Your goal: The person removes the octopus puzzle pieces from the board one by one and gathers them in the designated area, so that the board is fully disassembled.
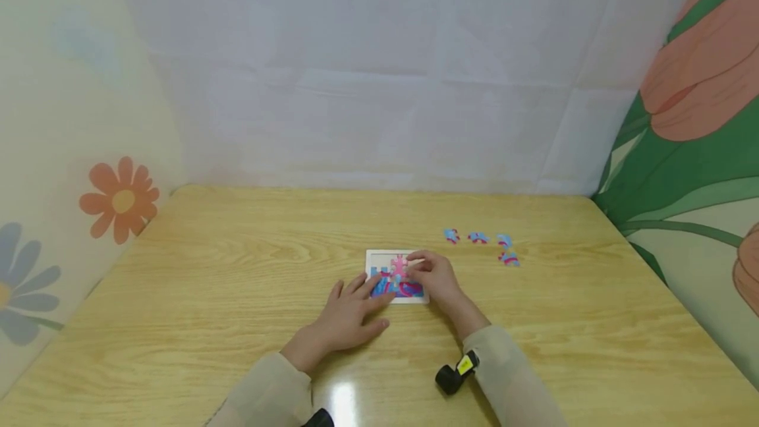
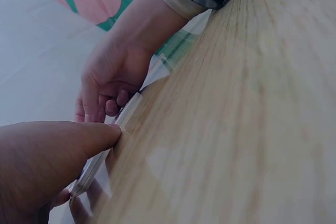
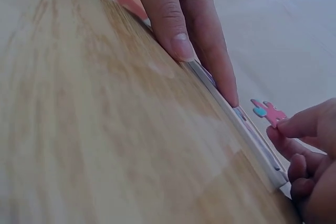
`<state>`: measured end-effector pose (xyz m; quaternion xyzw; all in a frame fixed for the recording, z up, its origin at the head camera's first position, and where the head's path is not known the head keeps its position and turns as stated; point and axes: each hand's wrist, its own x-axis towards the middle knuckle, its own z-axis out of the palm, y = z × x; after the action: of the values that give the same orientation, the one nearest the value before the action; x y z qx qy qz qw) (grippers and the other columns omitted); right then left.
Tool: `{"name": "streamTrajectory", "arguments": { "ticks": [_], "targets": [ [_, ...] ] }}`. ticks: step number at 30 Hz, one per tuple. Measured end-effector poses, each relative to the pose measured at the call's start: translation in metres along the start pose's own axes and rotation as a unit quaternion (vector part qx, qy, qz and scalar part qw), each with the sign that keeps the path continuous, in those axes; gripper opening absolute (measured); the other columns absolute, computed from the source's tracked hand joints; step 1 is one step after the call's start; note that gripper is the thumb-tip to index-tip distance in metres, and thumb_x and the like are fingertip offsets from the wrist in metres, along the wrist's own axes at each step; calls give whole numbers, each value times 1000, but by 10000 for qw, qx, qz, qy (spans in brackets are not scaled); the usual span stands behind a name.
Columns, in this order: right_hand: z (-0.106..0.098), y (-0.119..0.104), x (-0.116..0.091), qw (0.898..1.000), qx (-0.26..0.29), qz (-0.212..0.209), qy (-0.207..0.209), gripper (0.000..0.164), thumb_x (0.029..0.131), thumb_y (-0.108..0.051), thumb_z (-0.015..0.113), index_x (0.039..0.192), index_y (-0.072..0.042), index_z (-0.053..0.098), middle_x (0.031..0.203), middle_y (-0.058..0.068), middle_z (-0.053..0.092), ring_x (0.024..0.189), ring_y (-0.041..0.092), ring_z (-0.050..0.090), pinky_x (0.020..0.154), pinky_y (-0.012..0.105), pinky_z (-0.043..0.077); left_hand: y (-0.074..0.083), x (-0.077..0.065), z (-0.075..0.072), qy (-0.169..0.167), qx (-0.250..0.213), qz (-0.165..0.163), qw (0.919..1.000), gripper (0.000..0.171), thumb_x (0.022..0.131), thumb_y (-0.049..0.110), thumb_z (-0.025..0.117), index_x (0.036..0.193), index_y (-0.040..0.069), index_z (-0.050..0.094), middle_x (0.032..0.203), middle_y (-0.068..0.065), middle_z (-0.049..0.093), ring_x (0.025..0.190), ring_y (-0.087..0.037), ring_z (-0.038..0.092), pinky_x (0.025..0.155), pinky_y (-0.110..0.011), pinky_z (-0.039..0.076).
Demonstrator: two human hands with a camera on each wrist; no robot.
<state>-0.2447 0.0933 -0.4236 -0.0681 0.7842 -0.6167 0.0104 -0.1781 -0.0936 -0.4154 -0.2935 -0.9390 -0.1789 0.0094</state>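
Observation:
A white-framed jigsaw puzzle tray (image 1: 379, 252) lies on the wooden table, its lower part filled with blue, purple and pink pieces. Across its lower left my left hand (image 1: 350, 316) rests with fingers spread; in the right wrist view a fingertip touches the puzzle and the thumb (image 3: 181, 45) lies at the tray's edge. My right hand (image 1: 437, 279) is over the tray's right side. Between thumb and index finger it pinches a pink puzzle piece (image 3: 271, 114) with a turquoise patch, held just above the tray.
Several loose blue-and-pink puzzle pieces (image 1: 478, 238) lie on the table (image 1: 237, 236) to the right, beyond my right hand. A white cloth (image 1: 379, 84) hangs behind the table. Walls with painted flowers (image 1: 121, 199) stand at both sides.

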Motion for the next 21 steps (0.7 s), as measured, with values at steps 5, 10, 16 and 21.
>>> {"name": "streamTrajectory", "arguments": {
  "ticks": [5,10,16,21],
  "targets": [
    [-2,2,3,9987,500,123,17,23,73,10,58,95,6,59,71,11,61,65,15,57,63,27,47,1,0,-1,-33,-19,1,10000,45,86,38,48,127,21,45,139,-10,25,125,-33,17,92,-59,9],
    [-4,-1,3,9966,751,344,65,22,73,9,58,95,6,59,70,10,61,64,14,56,62,26,46,0,-1,0,-24,15,-8,10000,45,86,39,48,127,21,45,138,-10,25,124,-33,17,92,-59,9],
    [-10,-3,5,9920,984,782,148,25,73,6,59,97,2,60,70,10,60,61,14,55,57,23,44,-1,-1,1,11,31,-17,10000,46,85,40,48,127,22,45,138,-10,25,124,-33,18,92,-59,10],
    [-19,-4,8,9924,948,737,285,27,70,6,62,97,2,61,60,3,57,48,11,42,45,21,33,-1,-1,0,-3,15,6,10000,46,86,39,48,128,21,45,138,-10,25,124,-34,17,92,-60,10]
  ]
}}
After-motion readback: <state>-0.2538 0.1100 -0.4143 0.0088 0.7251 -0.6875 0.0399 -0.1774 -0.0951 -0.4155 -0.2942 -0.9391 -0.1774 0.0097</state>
